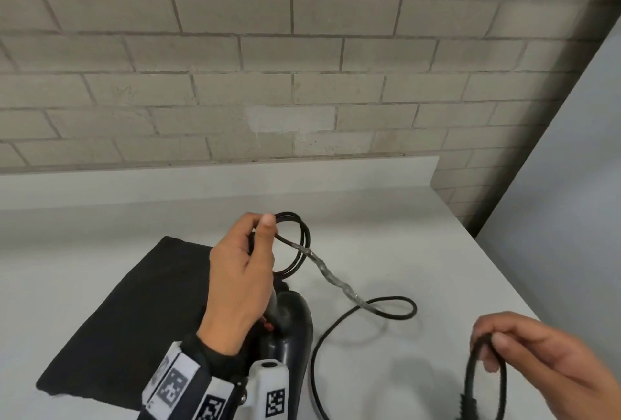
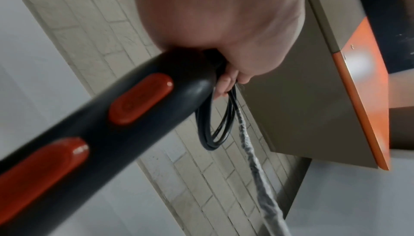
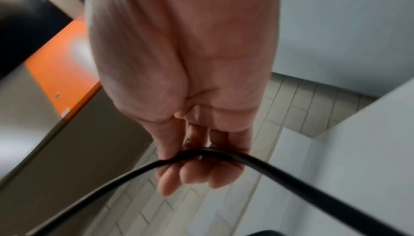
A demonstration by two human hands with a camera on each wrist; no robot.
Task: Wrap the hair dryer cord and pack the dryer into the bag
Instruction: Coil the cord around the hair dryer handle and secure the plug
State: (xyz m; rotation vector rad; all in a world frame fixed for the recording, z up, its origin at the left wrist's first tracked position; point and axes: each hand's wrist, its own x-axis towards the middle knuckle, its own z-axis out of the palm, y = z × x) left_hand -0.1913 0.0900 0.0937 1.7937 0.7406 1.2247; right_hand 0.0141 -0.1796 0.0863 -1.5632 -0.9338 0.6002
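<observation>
Midway through wrapping: the left hand clamps the hair dryer handle and several cord coils; the right hand pinches loose cord. The black bag lies flat alongside, unfilled.

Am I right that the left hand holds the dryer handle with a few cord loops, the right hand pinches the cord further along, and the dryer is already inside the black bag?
Not quite: the dryer is not in the bag. The head view shows it in the left hand, outside the flat bag. The cord loops and the right hand pinch are as you said.
</observation>
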